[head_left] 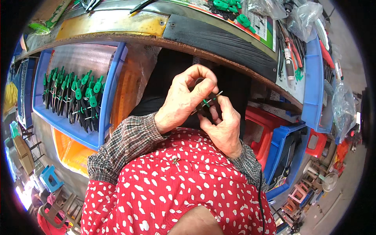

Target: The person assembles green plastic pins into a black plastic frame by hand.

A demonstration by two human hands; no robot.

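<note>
Above my lap, just in front of the bench edge, both hands close on one small black part with a green piece (206, 103) and thin pale pins sticking out. My left hand (178, 100) pinches it from above, thumb and forefinger bent together. From the other side, my right hand (226, 127) grips it between thumb and fingers. Much of the part is hidden behind the fingers. To the left, a blue bin (112, 88) holds many upright black pieces with green tops (78, 92), some with pale cross pins.
The wooden bench (219, 41) curves across ahead. Loose green pieces (244, 21), a screwdriver (289, 64) and plastic bags (305, 19) lie on it. Below are an orange crate (70, 149), a red stool (260, 117) and another blue bin (274, 156) by my right arm.
</note>
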